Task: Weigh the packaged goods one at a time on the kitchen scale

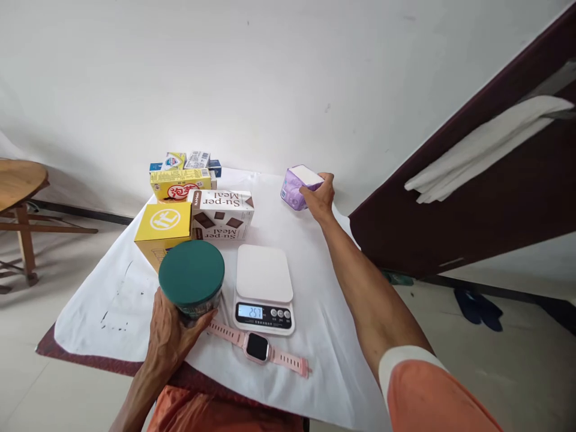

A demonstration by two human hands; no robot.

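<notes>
My left hand (175, 330) is wrapped round the lower part of a jar with a dark green lid (191, 273), near the front left of the table. At the far right of the table my right hand (320, 195) grips a purple and white tissue pack (294, 187) by its right side. Between the hands sits a white digital kitchen scale (264, 273), its plate bare and its display reading 257. A pink-strapped smartwatch (257, 347) lies in front of the scale, its left strap end close to my left hand.
Behind the jar stand a yellow box (164, 225), a white and brown Su-per Meal box (222, 207) and another yellow box (180, 180) with small cartons on top. A white cloth (315, 288) covers the table. A wooden stool (20, 183) is left; a dark door (477, 180) is right.
</notes>
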